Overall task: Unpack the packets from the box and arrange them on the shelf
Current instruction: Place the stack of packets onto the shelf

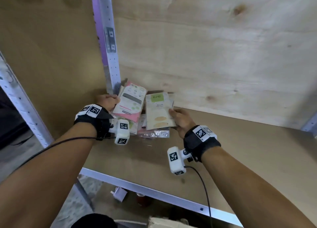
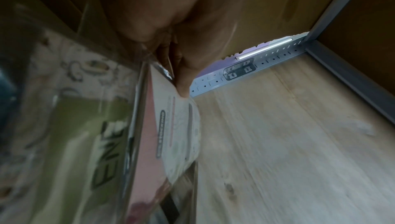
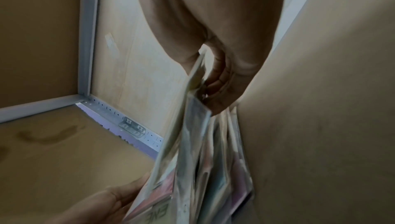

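plywood-backed shelf [image 1: 223, 133] on a perforated metal post [image 1: 109, 56]; a heap of flat packets [image 1: 151, 132] already lies in its back left corner, so unpacking seems well advanced, though the box [image 1: 164, 223] below may hold more. left hand [image 1: 107, 101] pinches a pink-and-white packet [image 1: 128, 106]; right hand [image 1: 180, 120] pinches a beige packet [image 1: 158, 111] whose green label reads "ene".
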